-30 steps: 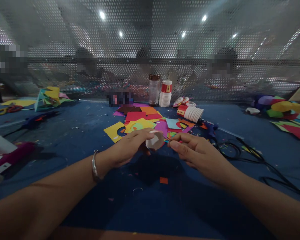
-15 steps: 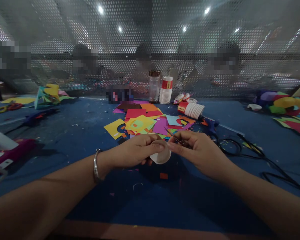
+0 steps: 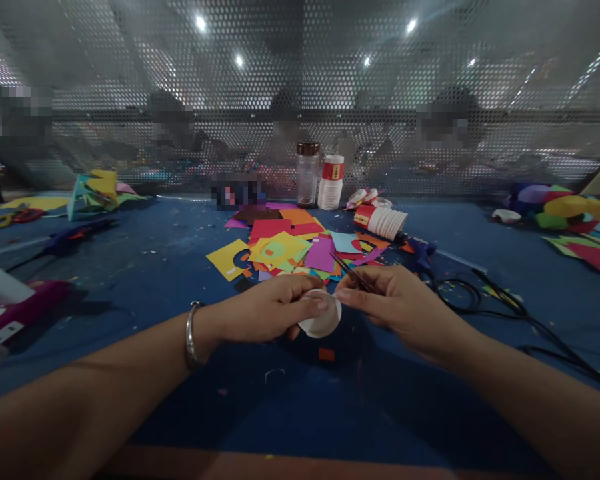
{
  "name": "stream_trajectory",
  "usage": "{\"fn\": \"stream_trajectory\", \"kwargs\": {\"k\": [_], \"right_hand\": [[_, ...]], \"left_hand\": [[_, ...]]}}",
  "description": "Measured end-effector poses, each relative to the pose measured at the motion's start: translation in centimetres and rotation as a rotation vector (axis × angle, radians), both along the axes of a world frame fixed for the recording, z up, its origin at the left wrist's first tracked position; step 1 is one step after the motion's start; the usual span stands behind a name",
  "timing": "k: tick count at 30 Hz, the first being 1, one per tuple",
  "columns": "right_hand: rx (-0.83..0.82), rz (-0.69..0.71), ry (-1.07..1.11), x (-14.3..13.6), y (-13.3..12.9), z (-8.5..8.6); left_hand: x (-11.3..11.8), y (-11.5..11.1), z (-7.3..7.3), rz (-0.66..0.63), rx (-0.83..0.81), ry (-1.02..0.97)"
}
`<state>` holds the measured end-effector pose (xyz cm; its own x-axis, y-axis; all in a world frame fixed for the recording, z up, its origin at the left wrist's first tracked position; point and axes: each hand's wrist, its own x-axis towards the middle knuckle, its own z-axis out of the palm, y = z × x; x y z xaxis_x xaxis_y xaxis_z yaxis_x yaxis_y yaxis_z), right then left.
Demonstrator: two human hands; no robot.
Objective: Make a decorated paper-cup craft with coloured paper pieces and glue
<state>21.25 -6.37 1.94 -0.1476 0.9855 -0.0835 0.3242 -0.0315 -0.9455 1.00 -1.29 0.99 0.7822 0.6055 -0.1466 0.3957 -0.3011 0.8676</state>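
My left hand (image 3: 275, 308) is closed around a white paper cup (image 3: 325, 321), its thumb lying across the cup. At the cup's right edge, my right hand (image 3: 387, 297) pinches with thumb and forefinger, and a pair of dark scissors (image 3: 353, 272) is held in it with the blades pointing up and left. Just beyond both hands lies a pile of coloured paper (image 3: 280, 250). A small orange scrap (image 3: 326, 355) lies on the blue table (image 3: 230, 407) below the cup.
Behind the paper stand a glass jar (image 3: 307, 177) and stacked cups (image 3: 331, 183); another cup stack (image 3: 380, 221) lies sideways. A glue gun (image 3: 423, 252) and black cable (image 3: 545, 323) are at right. At left are a second glue gun (image 3: 75, 237) and a power strip (image 3: 27, 310).
The cup has tilted and shifted slightly lower in my left hand. The scissors in my right hand have turned a little, with the blades now more visible.
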Motion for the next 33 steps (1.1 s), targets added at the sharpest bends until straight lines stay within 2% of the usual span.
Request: {"fn": "stream_trajectory", "kwargs": {"k": [6, 16, 20, 25, 28, 30, 33], "right_hand": [[0.127, 0.01, -0.09, 0.1, 0.1, 0.1], [0.166, 0.059, -0.154, 0.4, 0.1, -0.2], [0.163, 0.087, -0.141, 0.2, -0.1, 0.0], [0.118, 0.184, -0.088, -0.1, -0.4, 0.3], [0.124, 0.219, -0.047, -0.1, -0.6, 0.5], [0.133, 0.206, -0.034, 0.0, -0.6, 0.5], [0.182, 0.152, -0.036, 0.2, -0.4, 0.5]], "left_hand": [[0.5, -0.1, 0.4, 0.115, 0.022, -0.069], [0.5, 0.1, -0.1, 0.085, 0.051, -0.079], [0.3, 0.1, -0.1, 0.084, 0.009, -0.069], [-0.3, 0.3, 0.3, -0.014, -0.067, -0.054], [-0.4, 0.1, 0.8, -0.062, -0.113, -0.111], [-0.2, 0.0, 0.9, -0.048, -0.145, -0.147], [0.2, -0.1, 0.6, 0.044, -0.202, -0.236]]}}
